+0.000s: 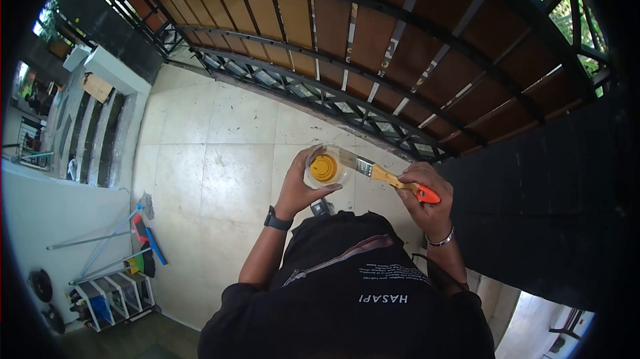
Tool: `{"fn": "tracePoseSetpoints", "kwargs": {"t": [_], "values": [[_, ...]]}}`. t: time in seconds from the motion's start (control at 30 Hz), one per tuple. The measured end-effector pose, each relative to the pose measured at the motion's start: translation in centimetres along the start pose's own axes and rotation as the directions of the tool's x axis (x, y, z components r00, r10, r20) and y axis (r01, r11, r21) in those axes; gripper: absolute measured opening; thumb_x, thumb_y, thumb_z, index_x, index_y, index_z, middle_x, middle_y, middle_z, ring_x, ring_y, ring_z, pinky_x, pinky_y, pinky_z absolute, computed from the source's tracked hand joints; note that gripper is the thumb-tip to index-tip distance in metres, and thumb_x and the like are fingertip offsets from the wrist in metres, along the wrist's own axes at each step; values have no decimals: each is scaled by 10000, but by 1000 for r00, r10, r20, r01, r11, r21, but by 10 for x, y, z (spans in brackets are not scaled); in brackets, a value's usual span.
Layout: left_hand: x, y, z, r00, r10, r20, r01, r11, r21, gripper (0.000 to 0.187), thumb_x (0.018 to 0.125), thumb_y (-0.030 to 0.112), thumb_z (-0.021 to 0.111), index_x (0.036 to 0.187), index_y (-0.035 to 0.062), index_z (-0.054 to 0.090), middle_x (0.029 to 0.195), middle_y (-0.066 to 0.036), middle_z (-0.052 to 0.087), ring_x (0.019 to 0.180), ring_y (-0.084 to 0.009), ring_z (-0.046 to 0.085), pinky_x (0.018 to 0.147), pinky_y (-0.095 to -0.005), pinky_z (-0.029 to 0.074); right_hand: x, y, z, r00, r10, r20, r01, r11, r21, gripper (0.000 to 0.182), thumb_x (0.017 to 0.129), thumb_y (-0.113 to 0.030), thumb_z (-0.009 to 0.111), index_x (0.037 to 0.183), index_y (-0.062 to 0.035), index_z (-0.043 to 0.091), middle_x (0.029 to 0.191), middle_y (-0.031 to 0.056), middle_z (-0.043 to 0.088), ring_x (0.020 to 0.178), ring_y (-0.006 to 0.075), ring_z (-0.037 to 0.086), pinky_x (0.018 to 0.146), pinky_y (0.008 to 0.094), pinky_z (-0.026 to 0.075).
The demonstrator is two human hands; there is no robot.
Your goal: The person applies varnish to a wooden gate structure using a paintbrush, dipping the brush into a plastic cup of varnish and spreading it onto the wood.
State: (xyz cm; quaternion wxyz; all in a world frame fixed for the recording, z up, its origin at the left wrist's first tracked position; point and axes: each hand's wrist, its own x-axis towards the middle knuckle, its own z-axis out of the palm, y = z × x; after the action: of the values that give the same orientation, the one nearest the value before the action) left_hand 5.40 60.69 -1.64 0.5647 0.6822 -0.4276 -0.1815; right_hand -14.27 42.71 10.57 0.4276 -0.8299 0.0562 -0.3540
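Observation:
My left hand [303,182] is wrapped round a clear plastic cup [343,174] with yellow-brown liquid [325,168] in the bottom. In my right hand [427,194] is a flat paintbrush [382,174] with a wooden handle, an orange-red end and a metal ferrule. The brush points left, and its bristles overlap the cup's upper right rim in this view. Both hands are in front of my chest, above the tiled floor.
A gate [373,39] of brown wooden panels in a black metal frame spans the far side. Pale floor tiles [233,139] lie below. At the left are steps [100,132], mops and brooms [137,226], and a shoe rack [117,299]. A dark panel [533,206] stands at the right.

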Motion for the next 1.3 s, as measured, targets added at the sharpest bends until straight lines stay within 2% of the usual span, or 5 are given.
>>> {"fn": "tracePoseSetpoints", "kwargs": {"t": [0.17,0.5,1.03,1.1,1.3], "values": [[-12,34,40,995,103,-11,-102,994,27,841,625,242,887,1329,56,466,1284,-137,541,1211,-301,512,1035,-391,404,-42,-23,-37,997,-67,-23,63,990,-125,249,701,-73,804,904,-19,670,781,103,675,715,261,642,697,365,509],[-67,99,130,973,164,162,-189,971,149,859,589,165,893,1331,71,470,1282,-133,545,1194,-291,536,1012,-386,433,-143,-41,-87,994,109,-30,-112,982,-152,222,737,-108,797,897,-41,659,742,90,649,678,248,613,658,358,492],[-118,139,194,966,129,226,-162,978,135,849,605,199,878,1343,83,476,1290,-131,539,1213,-306,505,1026,-395,419,-224,-56,-156,988,-99,-119,85,990,-112,233,726,-66,781,921,-50,653,756,87,644,689,263,610,682,371,497],[-115,141,200,967,133,219,-160,981,112,849,593,158,885,1335,71,481,1274,-128,543,1204,-279,526,1021,-377,423,-228,-49,-160,992,-124,-8,118,962,-247,232,717,-30,764,919,-58,655,770,82,650,701,266,615,714,385,503],[-108,143,212,948,191,253,-243,951,191,852,612,237,881,1344,68,480,1293,-153,538,1209,-320,512,1037,-400,403,-239,-47,-165,984,-178,4,170,936,-309,239,702,-12,760,906,-55,646,786,69,658,700,257,619,751,408,501]]}}
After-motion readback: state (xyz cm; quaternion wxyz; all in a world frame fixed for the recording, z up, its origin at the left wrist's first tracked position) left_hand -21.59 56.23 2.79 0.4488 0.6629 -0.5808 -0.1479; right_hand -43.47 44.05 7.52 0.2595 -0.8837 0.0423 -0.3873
